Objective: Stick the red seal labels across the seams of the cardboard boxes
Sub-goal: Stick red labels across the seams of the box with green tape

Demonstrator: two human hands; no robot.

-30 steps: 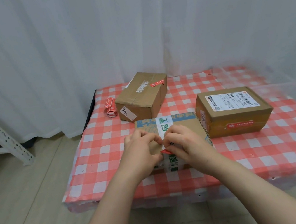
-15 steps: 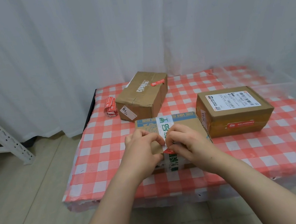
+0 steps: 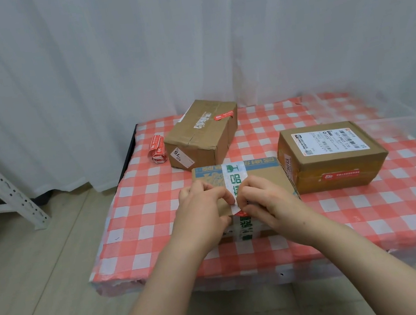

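Crowding the near box (image 3: 259, 176) on two sides, the far box (image 3: 203, 133) sits just beyond it at 11 o'clock and the right box (image 3: 333, 162) just beside its corner at 2 o'clock; whether they touch I cannot tell. Bare checked tabletop (image 3: 142, 216) lies open at 9 o'clock out to the left edge, and a wider stretch runs from 3 to 5 o'clock. The tabletop's front edge lies close below the box at 6 o'clock, the floor (image 3: 32, 294) beyond it. A curtain (image 3: 182, 38) hangs along the back edge at 12 o'clock.

The label (image 3: 244, 212) shows only as a red sliver at the box's near top edge, on the white-and-green tape down its middle, mostly hidden by fingers. The right hand (image 3: 265, 200) pinches it between thumb and curled fingers. The left hand (image 3: 201, 207) is curled too, fingertips on a white strip beside the label; whether it grips anything I cannot tell.

The far and right boxes each carry a red label. A label roll (image 3: 157, 149) lies at 10 o'clock, left of the far box.
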